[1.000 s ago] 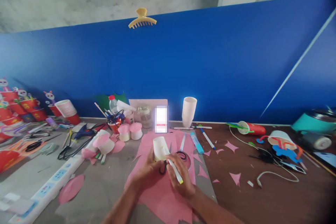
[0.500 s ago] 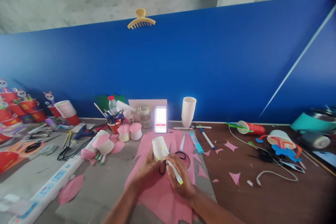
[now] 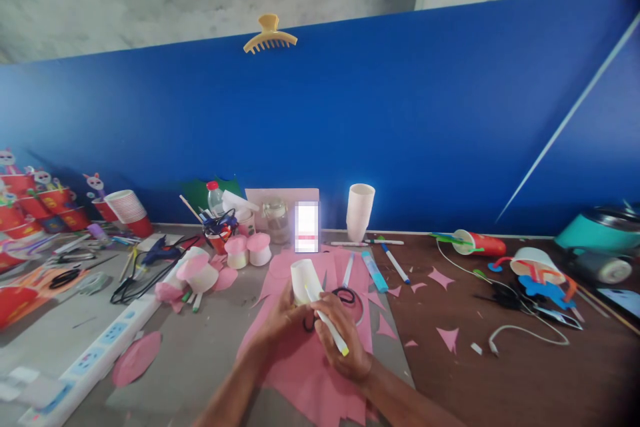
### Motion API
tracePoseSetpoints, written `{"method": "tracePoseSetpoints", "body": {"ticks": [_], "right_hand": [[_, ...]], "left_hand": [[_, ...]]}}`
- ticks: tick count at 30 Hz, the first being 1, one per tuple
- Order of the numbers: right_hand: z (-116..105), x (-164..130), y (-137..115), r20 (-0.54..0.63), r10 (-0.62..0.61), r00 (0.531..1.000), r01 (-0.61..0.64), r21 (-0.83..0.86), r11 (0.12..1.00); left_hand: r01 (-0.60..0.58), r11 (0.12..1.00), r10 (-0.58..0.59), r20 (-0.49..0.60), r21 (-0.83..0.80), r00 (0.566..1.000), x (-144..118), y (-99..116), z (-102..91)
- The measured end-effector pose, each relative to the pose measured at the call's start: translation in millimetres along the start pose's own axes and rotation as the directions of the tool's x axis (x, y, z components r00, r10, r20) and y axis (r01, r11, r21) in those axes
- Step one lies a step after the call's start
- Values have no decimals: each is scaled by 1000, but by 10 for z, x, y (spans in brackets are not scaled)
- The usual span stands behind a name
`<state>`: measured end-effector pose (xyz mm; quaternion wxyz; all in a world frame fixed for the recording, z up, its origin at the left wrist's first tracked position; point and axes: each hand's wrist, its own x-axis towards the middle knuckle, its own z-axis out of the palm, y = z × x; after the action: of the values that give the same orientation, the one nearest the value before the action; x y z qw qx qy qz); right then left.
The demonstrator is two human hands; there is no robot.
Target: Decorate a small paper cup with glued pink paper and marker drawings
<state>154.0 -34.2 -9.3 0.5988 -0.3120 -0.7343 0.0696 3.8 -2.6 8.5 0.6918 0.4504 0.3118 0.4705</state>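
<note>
My left hand (image 3: pixel 283 312) is closed around the lower part of a white paper cup (image 3: pixel 302 279), which is tilted a little. In my right hand (image 3: pixel 345 340) is a white marker with a yellow end (image 3: pixel 332 328), gripped like a pen. The marker's tip points at the cup's side, where a faint yellow mark shows. Beneath both hands lie sheets of pink paper (image 3: pixel 295 373). Black-handled scissors (image 3: pixel 345 295) rest on the paper, partly hidden by my hands.
Pink-topped white cups (image 3: pixel 259 249) stand left of the paper, near a power strip (image 3: pixel 100 353). Behind are a glass jar (image 3: pixel 275 219) and stacked white cups (image 3: pixel 360 211). On the right lie a blue glue tube (image 3: pixel 375 272), pink scraps (image 3: pixel 448 339) and a white cable (image 3: pixel 530 329).
The marker and my right fingers have shifted slightly up and left along the cup's side. My left hand keeps its hold on the cup.
</note>
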Motion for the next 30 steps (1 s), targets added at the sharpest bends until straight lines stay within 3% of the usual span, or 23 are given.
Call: {"method": "tracePoseSetpoints", "body": {"ticks": [12, 30], "right_hand": [[0, 17, -12, -20, 25, 999, -25, -4, 1000], [-5, 2, -7, -27, 16, 1000, -15, 8, 1000]], "left_hand": [[0, 996, 7, -78, 92, 997, -32, 122, 73], [-4, 999, 9, -109, 47, 994, -35, 132, 118]]}}
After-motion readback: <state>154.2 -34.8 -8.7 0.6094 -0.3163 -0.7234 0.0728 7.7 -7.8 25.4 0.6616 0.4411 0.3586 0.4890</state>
